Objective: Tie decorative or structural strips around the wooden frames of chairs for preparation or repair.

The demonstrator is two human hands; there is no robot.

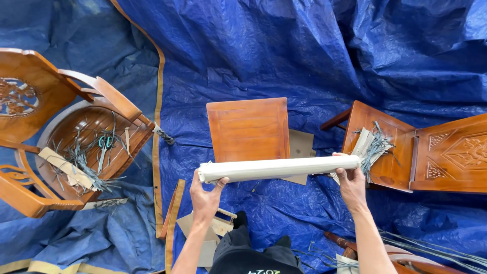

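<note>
left hand [204, 195]: closed around the left end of the pale rolled sheet [279, 168], thumb and fingers wrapped on it.
right hand [351, 183]: closed on the roll's right end, fingers over the top.
roll position: held in the air in front of the person, just above the near edge of the small wooden stool [248, 129]; not resting on it, as far as can be told.
long axis: runs left to right across the view, nearly level, right end slightly higher. Left end points toward the carved armchair [61, 137], right end toward the wooden chair [406, 152].
risk: likely unrolling or sagging mid-span if either grip loosens; support is at the ends only.
risk 2: the right end sits close to the fibre strip bundle [373, 147] and could sweep it off the seat.
surroundings: scissors [105, 143] and strips on the armchair seat; blue tarp [284, 50] underneath.
</note>
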